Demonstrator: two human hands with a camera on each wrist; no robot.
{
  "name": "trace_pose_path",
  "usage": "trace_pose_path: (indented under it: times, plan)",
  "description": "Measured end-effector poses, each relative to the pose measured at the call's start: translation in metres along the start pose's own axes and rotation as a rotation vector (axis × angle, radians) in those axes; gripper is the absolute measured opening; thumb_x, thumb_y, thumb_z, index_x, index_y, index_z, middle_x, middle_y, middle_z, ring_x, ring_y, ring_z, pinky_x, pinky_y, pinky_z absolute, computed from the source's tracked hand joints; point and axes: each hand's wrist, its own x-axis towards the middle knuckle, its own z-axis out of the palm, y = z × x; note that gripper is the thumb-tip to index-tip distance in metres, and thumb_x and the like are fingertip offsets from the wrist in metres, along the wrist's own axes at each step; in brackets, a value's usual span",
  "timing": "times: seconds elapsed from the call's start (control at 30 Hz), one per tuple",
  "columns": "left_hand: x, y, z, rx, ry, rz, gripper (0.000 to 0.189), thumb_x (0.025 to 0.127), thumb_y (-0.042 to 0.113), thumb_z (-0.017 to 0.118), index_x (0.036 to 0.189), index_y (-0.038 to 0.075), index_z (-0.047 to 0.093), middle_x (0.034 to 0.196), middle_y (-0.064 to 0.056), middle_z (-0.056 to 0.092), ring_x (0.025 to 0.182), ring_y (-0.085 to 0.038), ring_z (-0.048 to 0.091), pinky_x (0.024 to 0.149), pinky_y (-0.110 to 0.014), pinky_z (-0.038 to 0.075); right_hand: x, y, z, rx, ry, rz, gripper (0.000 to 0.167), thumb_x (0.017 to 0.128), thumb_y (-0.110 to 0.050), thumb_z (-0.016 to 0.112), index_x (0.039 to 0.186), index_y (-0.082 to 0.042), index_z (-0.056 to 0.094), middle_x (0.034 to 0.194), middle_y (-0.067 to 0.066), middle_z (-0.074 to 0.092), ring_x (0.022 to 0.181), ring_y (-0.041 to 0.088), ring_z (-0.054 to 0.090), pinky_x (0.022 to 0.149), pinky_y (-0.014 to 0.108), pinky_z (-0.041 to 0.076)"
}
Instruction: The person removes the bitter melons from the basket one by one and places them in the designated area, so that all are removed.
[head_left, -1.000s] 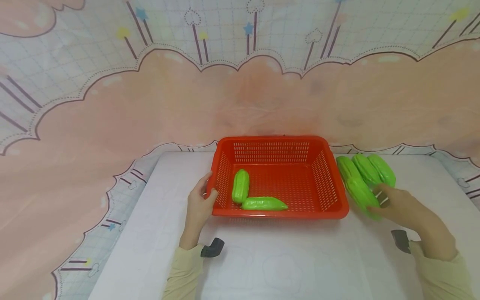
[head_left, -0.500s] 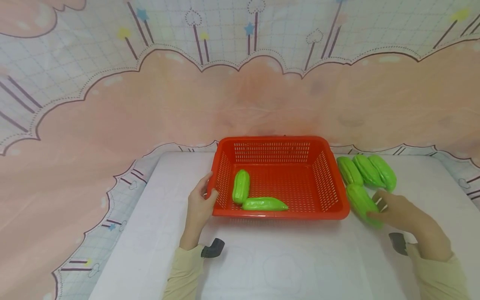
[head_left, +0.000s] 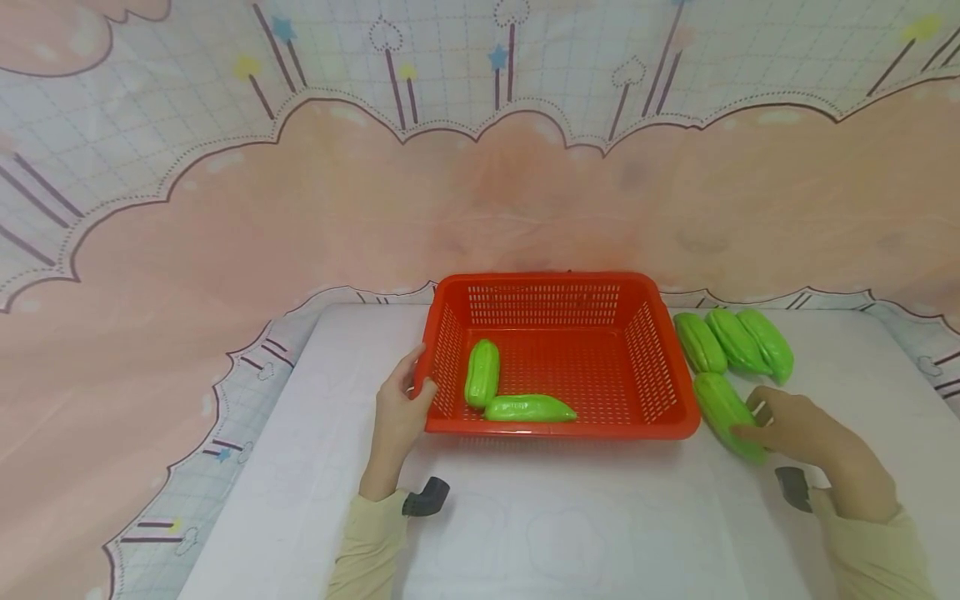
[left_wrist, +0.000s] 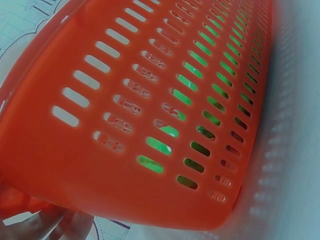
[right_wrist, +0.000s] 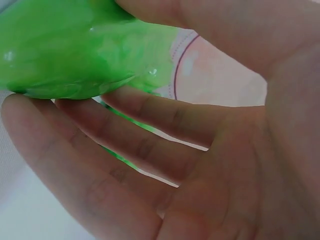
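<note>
Two green gourds (head_left: 529,407) are contained in the red basket (head_left: 562,429), just right of the left hand (head_left: 396,408). Its rim is gripped by that hand, presumably for steadying. The held gourd (head_left: 720,407) is pinched across its width by the right hand (head_left: 813,433), likely for a firm hold; whether it's lifted can't be told. Three loose gourds (head_left: 737,342) are laid just beyond that hand, probably grouped for easy reach. No brand, label or writing can be read.
</note>
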Motion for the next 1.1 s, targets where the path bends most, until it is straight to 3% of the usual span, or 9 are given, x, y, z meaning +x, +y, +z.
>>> trace_pose_path:
  times: [0.2,0.53,0.8,1.1]
  plan:
    - [0.0,0.0,0.0,0.003,0.008,0.01,0.054,0.093,0.002,0.053,0.147,0.01,0.048,0.144,-0.016,0.053,0.121,-0.035,0.059,0.098,-0.048,0.053,-0.001,-0.002,0.0,0.009,-0.004,0.024,0.051,0.091,-0.033,0.067,0.108,0.012,0.051,0.089,0.014,0.065,0.076,0.021,0.062,0.069,0.044,0.055]
    - [-0.001,0.001,0.0,0.014,0.005,0.003,0.054,0.094,0.003,0.053,0.147,0.012,0.048,0.145,-0.016,0.053,0.121,-0.034,0.059,0.097,-0.048,0.054,0.0,-0.006,-0.002,0.046,-0.051,0.105,0.072,0.092,-0.049,0.063,0.116,0.016,0.046,0.098,0.023,0.064,0.081,0.025,0.064,0.071,0.046,0.056]
    - [0.0,0.001,0.0,0.003,-0.004,-0.003,0.055,0.094,0.002,0.053,0.148,0.011,0.046,0.145,-0.016,0.052,0.122,-0.035,0.058,0.097,-0.048,0.053,-0.001,-0.006,-0.005,-0.047,-0.006,0.091,0.076,0.092,-0.053,0.059,0.12,0.017,0.047,0.109,0.032,0.061,0.097,0.047,0.059,0.075,0.057,0.052]
    - [0.0,0.001,0.0,0.006,-0.001,0.002,0.055,0.094,0.002,0.052,0.148,0.011,0.046,0.145,-0.017,0.053,0.121,-0.035,0.059,0.096,-0.048,0.054,-0.005,-0.013,-0.01,-0.091,0.072,0.04,0.075,0.092,-0.046,0.062,0.128,0.017,0.045,0.116,0.036,0.059,0.101,0.052,0.058,0.075,0.06,0.051]
